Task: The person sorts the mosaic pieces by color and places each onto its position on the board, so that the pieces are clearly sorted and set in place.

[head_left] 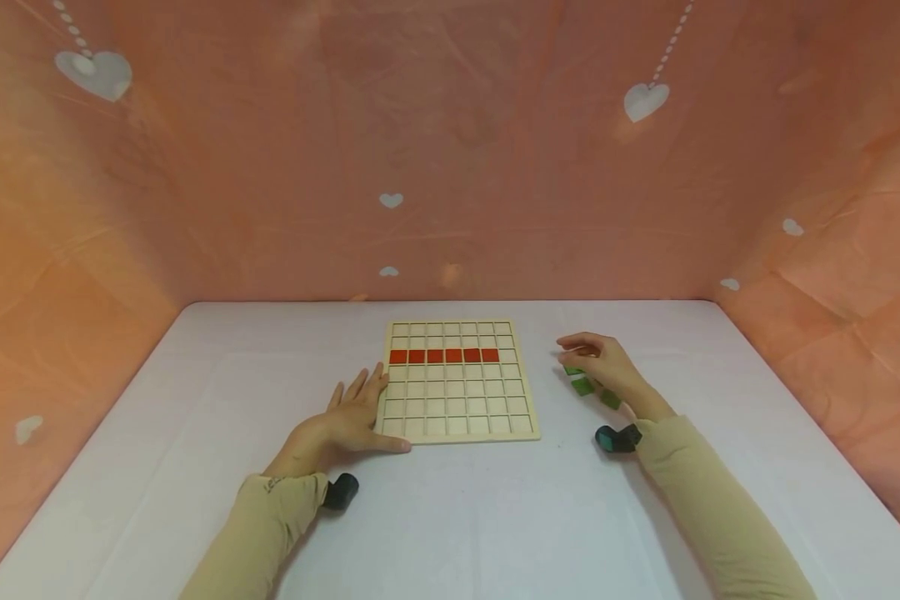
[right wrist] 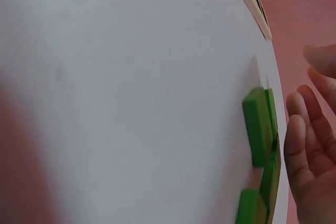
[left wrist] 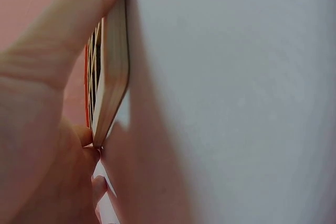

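A wooden grid board point(head_left: 456, 438) lies flat on the table, with several red square tiles point(head_left: 453, 356) in a row from its left edge; the cell at that row's right end holds none. My left hand point(head_left: 345, 427) rests at the board's near left corner, fingers spread along the left side, thumb against the near edge. In the left wrist view, the thumb point(left wrist: 68, 19) touches the board's side point(left wrist: 116, 51). My right hand point(head_left: 606, 365) is over several green tiles point(head_left: 582, 387), fingers loosely bent. The right wrist view shows nothing between its thumb and fingers, beside the green tiles point(right wrist: 257, 127).
A white table point(head_left: 465, 517) stands before an orange cloth backdrop point(head_left: 450, 150) with pale hearts. Small black devices sit at the left wrist point(head_left: 341, 492) and the right wrist point(head_left: 617, 438), by beige sleeves.
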Available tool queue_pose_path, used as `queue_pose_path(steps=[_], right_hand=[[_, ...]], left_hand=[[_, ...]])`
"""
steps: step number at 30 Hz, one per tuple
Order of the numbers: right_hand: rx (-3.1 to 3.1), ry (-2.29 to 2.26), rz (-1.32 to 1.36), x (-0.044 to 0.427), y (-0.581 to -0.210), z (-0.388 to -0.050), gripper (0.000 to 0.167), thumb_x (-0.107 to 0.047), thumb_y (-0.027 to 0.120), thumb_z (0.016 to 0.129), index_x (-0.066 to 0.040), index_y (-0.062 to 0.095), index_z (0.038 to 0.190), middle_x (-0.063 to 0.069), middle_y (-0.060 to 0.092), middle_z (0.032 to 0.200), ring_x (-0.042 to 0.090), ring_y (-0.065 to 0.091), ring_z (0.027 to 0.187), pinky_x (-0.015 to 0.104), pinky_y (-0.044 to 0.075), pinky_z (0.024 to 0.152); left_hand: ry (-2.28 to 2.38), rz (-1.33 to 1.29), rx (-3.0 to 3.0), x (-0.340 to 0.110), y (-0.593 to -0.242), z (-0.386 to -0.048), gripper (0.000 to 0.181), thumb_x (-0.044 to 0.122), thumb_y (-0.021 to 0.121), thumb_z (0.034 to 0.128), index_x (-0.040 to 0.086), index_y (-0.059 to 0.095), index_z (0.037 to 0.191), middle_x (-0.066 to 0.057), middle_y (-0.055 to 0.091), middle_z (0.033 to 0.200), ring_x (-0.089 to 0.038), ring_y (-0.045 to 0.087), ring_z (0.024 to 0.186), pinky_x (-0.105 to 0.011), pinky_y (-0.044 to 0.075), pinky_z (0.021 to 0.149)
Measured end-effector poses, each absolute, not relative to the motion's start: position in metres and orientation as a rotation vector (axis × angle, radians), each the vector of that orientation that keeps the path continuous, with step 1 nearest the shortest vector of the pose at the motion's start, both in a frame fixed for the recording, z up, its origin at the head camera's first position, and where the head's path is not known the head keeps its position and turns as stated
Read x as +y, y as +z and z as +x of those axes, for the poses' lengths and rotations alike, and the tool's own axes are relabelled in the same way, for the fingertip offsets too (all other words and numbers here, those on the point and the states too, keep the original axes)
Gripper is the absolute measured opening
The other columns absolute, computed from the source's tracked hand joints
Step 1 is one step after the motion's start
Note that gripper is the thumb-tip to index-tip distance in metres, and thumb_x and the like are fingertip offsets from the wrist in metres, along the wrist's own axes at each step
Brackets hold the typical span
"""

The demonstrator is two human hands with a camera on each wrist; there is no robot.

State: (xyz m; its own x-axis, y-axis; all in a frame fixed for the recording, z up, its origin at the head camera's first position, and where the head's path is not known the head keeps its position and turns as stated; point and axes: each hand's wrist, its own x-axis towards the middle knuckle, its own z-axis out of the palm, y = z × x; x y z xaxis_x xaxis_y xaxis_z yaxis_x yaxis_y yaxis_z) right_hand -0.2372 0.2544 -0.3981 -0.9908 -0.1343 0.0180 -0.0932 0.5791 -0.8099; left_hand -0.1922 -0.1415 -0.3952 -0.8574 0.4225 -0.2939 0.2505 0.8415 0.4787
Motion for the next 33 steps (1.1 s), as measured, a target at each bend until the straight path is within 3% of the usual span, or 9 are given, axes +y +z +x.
queue_pose_path(steps=[11,18,24,33], right_hand=[[2.741,-1.356,-0.140,0.263,-0.398,-0.233,0.042,-0.022,0.068,0.090,0.000,0.060,0.125,0.022,0.063,0.118,0.018,0.056,0.094,0.022,0.046,0.068],[2.713,-1.261,-0.117,0.266,-0.398,-0.232,0.045,-0.022,0.068,0.088,-0.001,0.059,0.127,0.021,0.057,0.131,0.027,0.052,0.111,0.026,0.040,0.081],[2.662,-1.221,-0.065,0.266,-0.398,-0.232,0.046,-0.022,0.068,0.089,-0.004,0.058,0.130,0.020,0.048,0.141,0.028,0.044,0.112,0.028,0.039,0.081],[2.654,-1.200,-0.052,0.267,-0.399,-0.234,0.046,-0.018,0.067,0.088,-0.002,0.058,0.130,0.022,0.045,0.139,0.030,0.042,0.110,0.028,0.040,0.077]], left_hand=[[0.619,0.515,2.611,-0.140,-0.394,-0.192,0.114,0.052,0.073,0.0777,-0.004,0.007,0.151,-0.020,-0.008,0.160,-0.040,-0.006,0.147,-0.060,-0.005,0.116],[0.626,0.496,2.608,-0.140,-0.395,-0.193,0.115,0.053,0.074,0.0767,-0.003,0.007,0.152,-0.018,-0.007,0.161,-0.039,-0.006,0.147,-0.059,-0.006,0.116],[0.592,0.512,2.623,-0.142,-0.400,-0.194,0.117,0.056,0.072,0.0766,-0.001,0.004,0.153,-0.016,-0.009,0.161,-0.036,-0.008,0.148,-0.056,-0.008,0.117],[0.656,0.531,2.628,-0.144,-0.401,-0.192,0.120,0.061,0.072,0.0734,-0.003,0.007,0.151,-0.018,-0.006,0.161,-0.039,-0.006,0.147,-0.058,-0.008,0.116]])
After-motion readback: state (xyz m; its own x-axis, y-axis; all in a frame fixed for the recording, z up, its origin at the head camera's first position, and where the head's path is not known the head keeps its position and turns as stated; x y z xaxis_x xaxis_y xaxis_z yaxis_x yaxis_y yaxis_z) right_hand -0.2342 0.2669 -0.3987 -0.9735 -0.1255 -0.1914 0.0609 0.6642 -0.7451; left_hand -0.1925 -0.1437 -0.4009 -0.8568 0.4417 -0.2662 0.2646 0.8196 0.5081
